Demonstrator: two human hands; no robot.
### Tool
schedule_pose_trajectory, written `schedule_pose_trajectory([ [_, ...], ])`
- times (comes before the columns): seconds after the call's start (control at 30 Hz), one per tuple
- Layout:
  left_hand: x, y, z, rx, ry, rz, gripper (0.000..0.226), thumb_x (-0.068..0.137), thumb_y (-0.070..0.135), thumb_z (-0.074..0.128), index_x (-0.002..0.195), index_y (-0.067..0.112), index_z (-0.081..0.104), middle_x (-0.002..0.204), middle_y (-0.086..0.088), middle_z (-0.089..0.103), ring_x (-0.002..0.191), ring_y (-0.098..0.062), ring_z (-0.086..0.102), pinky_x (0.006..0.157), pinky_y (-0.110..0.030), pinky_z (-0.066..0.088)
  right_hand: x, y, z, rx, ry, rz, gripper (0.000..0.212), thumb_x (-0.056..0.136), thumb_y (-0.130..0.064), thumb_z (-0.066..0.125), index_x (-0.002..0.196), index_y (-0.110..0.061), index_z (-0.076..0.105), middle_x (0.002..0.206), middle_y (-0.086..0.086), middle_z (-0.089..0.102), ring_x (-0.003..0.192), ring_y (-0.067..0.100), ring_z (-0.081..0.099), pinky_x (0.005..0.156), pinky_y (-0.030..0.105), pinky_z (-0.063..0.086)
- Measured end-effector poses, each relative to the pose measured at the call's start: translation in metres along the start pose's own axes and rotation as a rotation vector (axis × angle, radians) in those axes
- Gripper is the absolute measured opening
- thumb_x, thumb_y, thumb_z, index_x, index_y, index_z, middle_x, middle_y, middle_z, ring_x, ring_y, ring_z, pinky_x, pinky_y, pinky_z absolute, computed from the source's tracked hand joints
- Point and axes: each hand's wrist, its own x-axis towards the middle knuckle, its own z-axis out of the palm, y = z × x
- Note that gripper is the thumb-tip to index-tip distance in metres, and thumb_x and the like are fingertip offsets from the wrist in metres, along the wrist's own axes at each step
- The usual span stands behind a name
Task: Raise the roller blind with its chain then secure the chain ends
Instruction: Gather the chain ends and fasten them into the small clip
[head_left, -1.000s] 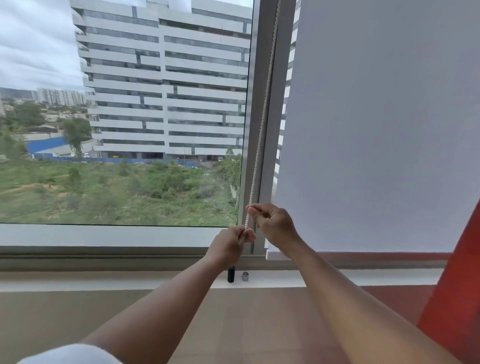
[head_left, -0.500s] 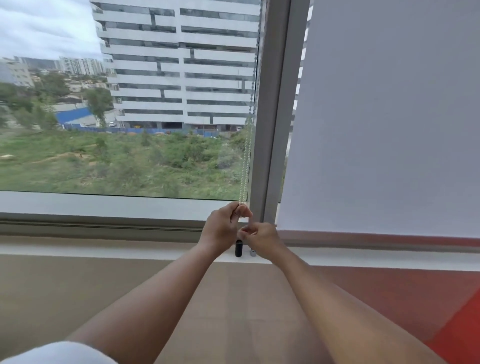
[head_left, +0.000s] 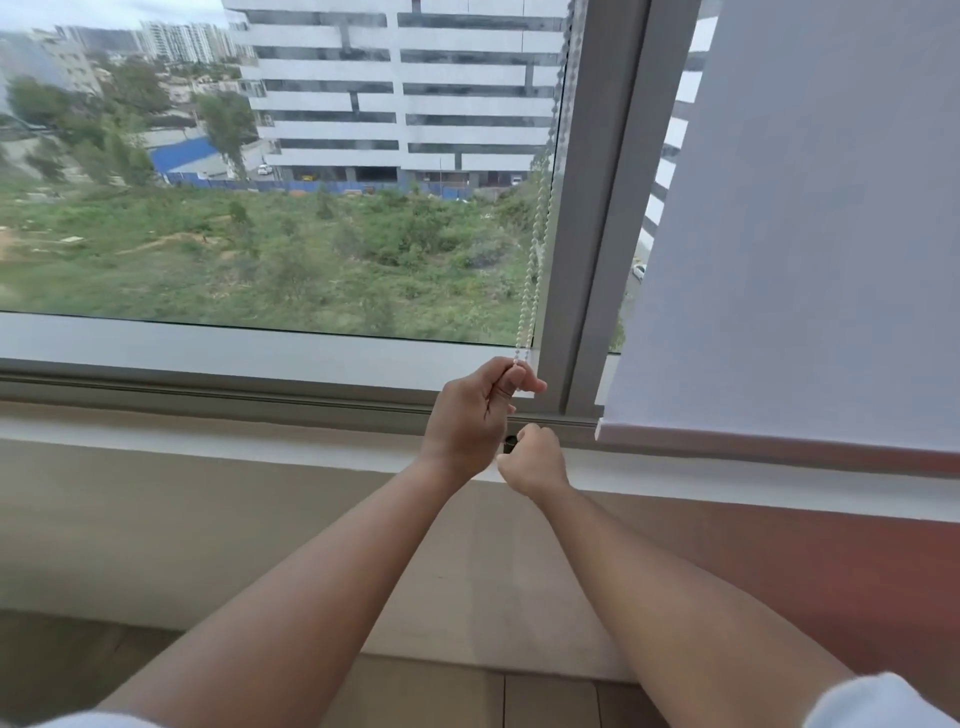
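The white bead chain (head_left: 534, 270) is pinched at its lower end by the left hand (head_left: 470, 415), hanging beside the window frame (head_left: 597, 208). The right hand (head_left: 535, 457) is clenched just below, at the sill's edge; its contents cannot be told. The roller blind (head_left: 810, 234) is lowered nearly to the sill.

Both my arms reach forward, bare. My left hand (head_left: 475, 415) is raised, fingers curled into a pinch; my right hand (head_left: 535, 457) sits just below it, fisted.
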Motion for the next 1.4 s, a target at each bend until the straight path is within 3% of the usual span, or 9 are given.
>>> schedule_pose_trajectory([
  [0.13,0.006,-0.009,-0.003,-0.031,0.035,0.001,0.03,0.106,0.031,0.043,0.096,0.018,0.068,0.093,0.022,0.075,0.095,-0.008,0.07,0.07,-0.034,0.061,0.019,0.003,0.007,0.073,0.07,0.091,0.038,0.087,-0.017,0.064,0.121,-0.006,0.052,0.129,0.014,0.048,0.117,0.033,0.054,0.092,0.043,0.051],
  [0.27,0.012,-0.016,-0.007,-0.069,0.047,0.007,0.03,0.105,0.031,0.045,0.094,0.019,0.07,0.091,0.02,0.075,0.097,-0.006,0.07,0.067,-0.026,0.059,0.034,0.008,0.016,0.076,0.039,0.045,0.046,0.087,-0.015,0.066,0.13,-0.008,0.054,0.135,0.013,0.045,0.12,0.031,0.053,0.095,0.039,0.05],
  [0.47,0.015,-0.021,-0.01,-0.082,0.062,0.026,0.028,0.105,0.029,0.047,0.094,0.019,0.071,0.092,0.016,0.076,0.097,-0.006,0.07,0.065,-0.025,0.059,0.042,0.013,0.027,0.045,0.023,-0.015,0.032,0.083,-0.004,0.06,0.115,-0.011,0.065,0.122,0.012,0.055,0.104,0.03,0.057,0.079,0.029,0.046],
  [0.6,0.015,-0.02,-0.01,-0.087,0.044,0.038,0.027,0.104,0.032,0.047,0.093,0.026,0.07,0.093,0.014,0.077,0.097,-0.011,0.07,0.066,-0.028,0.059,0.042,0.016,0.029,0.039,0.028,-0.035,0.025,0.081,0.001,0.054,0.098,-0.015,0.061,0.102,0.009,0.061,0.085,0.028,0.055,0.069,0.033,0.051],
  [0.8,0.016,-0.016,-0.012,-0.086,0.003,-0.005,0.026,0.103,0.036,0.047,0.091,0.034,0.069,0.093,0.017,0.076,0.093,-0.015,0.072,0.067,-0.027,0.058,0.033,0.016,0.027,0.09,0.019,-0.046,0.021,0.084,-0.011,0.062,0.104,-0.018,0.06,0.098,0.003,0.058,0.088,0.027,0.058,0.073,0.034,0.051],
  [0.93,0.016,-0.01,-0.017,-0.035,-0.012,-0.059,0.028,0.103,0.039,0.047,0.089,0.034,0.07,0.094,0.014,0.077,0.087,-0.02,0.072,0.073,-0.041,0.06,0.024,0.006,0.017,0.221,-0.03,-0.074,0.024,0.081,-0.015,0.067,0.103,-0.015,0.057,0.105,0.005,0.062,0.092,0.027,0.061,0.085,0.043,0.054],
  [1.07,0.014,-0.002,-0.02,-0.05,-0.041,-0.085,0.028,0.104,0.034,0.048,0.091,0.029,0.072,0.094,0.012,0.077,0.095,-0.008,0.072,0.073,-0.035,0.06,0.011,0.0,0.003,0.276,-0.053,-0.149,0.024,0.081,-0.019,0.069,0.099,-0.012,0.054,0.078,-0.008,0.06,0.076,0.019,0.057,0.078,0.043,0.053],
  [1.23,0.016,0.012,-0.019,-0.149,-0.07,-0.192,0.023,0.104,0.02,0.049,0.1,0.022,0.072,0.1,0.005,0.078,0.1,-0.001,0.071,0.072,-0.022,0.057,-0.005,-0.011,-0.022,0.373,-0.147,-0.184,0.021,0.088,-0.013,0.062,0.1,-0.008,0.045,0.086,0.006,0.054,0.069,0.023,0.06,0.076,0.053,0.061],
  [1.4,0.018,0.023,-0.022,-0.141,-0.089,-0.195,0.023,0.102,0.018,0.054,0.096,0.029,0.073,0.101,0.004,0.078,0.099,-0.003,0.071,0.086,-0.035,0.06,-0.017,-0.023,-0.047,0.456,-0.086,-0.262,0.025,0.088,-0.012,0.067,0.103,-0.007,0.049,0.095,0.01,0.055,0.073,0.017,0.063,0.065,0.042,0.064],
])
